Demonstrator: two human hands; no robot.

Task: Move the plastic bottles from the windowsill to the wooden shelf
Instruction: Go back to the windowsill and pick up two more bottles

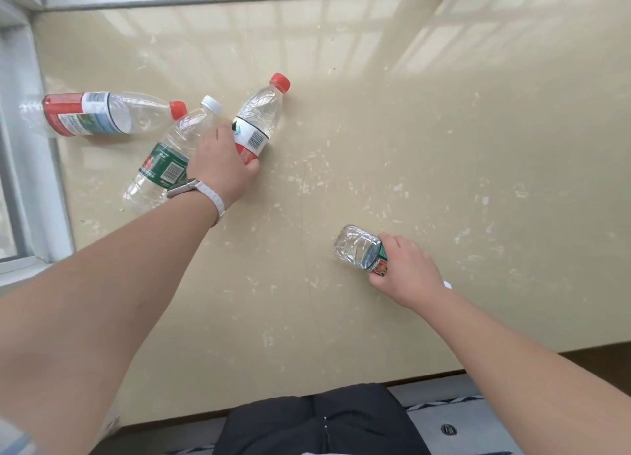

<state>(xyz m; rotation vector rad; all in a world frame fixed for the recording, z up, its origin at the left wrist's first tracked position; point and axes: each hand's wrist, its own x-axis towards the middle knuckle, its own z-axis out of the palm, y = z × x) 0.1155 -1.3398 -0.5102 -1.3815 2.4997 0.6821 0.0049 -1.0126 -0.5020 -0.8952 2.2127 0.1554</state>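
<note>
Four clear plastic bottles are present on the beige windowsill (409,130), all lying on their sides or held low over it. The middle red-capped bottle (261,120) lies with its cap pointing away from the person; the left hand (222,166) is closed around its lower, labelled end, thumb against the base. Just beside it on the left, touching the same hand's back edge, lies a white-capped bottle with a green label (167,161), its cap close to the red cap of a third bottle (99,113), which lies crosswise near the window frame (30,147) and carries a red and white label. Well apart from this group, toward the near right, the right hand (406,270) grips a fourth bottle (358,248) around its green label, clear base pointing left; whether it touches the windowsill cannot be told. A white-strapped watch (201,190) sits on the left wrist. The windowsill shows pale scuff marks.
</note>
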